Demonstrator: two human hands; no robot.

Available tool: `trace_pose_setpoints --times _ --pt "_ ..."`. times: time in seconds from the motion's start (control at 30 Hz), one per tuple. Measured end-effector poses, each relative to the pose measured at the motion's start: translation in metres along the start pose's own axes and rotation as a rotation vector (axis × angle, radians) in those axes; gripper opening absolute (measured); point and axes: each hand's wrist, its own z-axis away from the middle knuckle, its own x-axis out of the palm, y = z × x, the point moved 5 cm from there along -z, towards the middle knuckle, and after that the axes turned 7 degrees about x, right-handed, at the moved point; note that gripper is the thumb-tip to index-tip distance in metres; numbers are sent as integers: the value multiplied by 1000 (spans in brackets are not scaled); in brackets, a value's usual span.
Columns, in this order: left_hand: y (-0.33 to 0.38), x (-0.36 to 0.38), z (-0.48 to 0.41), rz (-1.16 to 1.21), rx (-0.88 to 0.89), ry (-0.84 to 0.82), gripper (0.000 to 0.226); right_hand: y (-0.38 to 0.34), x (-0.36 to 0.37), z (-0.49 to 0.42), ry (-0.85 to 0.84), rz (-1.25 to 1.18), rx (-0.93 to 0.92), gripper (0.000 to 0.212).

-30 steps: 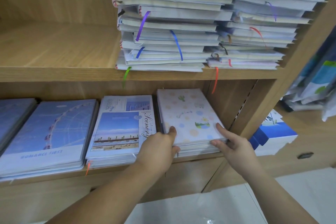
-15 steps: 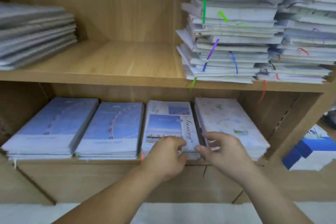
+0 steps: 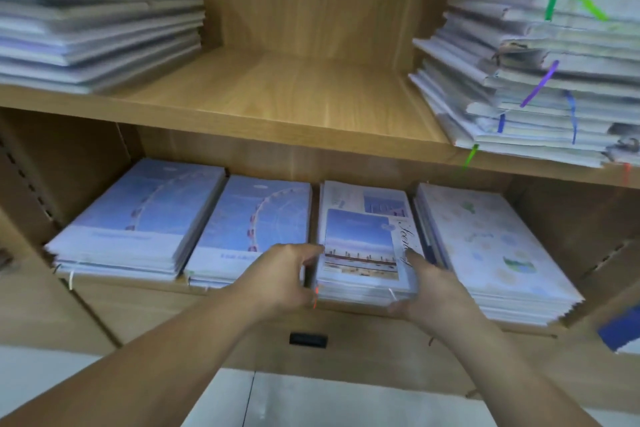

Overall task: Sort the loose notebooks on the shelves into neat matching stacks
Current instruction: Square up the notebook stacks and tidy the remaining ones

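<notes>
On the lower shelf lie four notebook stacks side by side. Two blue ferris-wheel stacks are on the left. A scenery-photo stack sits third, and a pastel dotted stack is on the right. My left hand grips the scenery stack's left front edge. My right hand grips its right front corner, fingers between it and the dotted stack.
The upper shelf carries a grey-white stack at the left and a tall uneven pile with coloured ribbons at the right. A drawer handle sits below the shelf. A blue-and-white item shows at the right edge.
Both hands moved left from the dotted stack to the scenery stack and now hold it on either side. The view has shifted left and closer.
</notes>
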Motion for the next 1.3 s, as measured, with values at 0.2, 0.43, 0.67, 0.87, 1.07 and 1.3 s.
trace_pose_setpoints --times 0.2,0.43,0.67,0.87,1.07,1.3 --pt "4 21 -12 -218 -10 -149 97 10 5 -9 21 -172 -21 102" --pt "1 32 -20 -11 -101 -87 95 15 10 -13 82 -201 -19 97" --pt "1 31 -4 131 -68 -76 97 11 9 -11 45 -174 -18 95" --pt "-3 30 1 23 1 -3 76 19 10 -10 56 -248 -10 86" --pt "-4 34 -5 53 -42 107 71 20 18 -8 160 -274 21 82" --pt "3 32 -2 -39 -37 82 67 19 16 -3 105 -306 20 85"
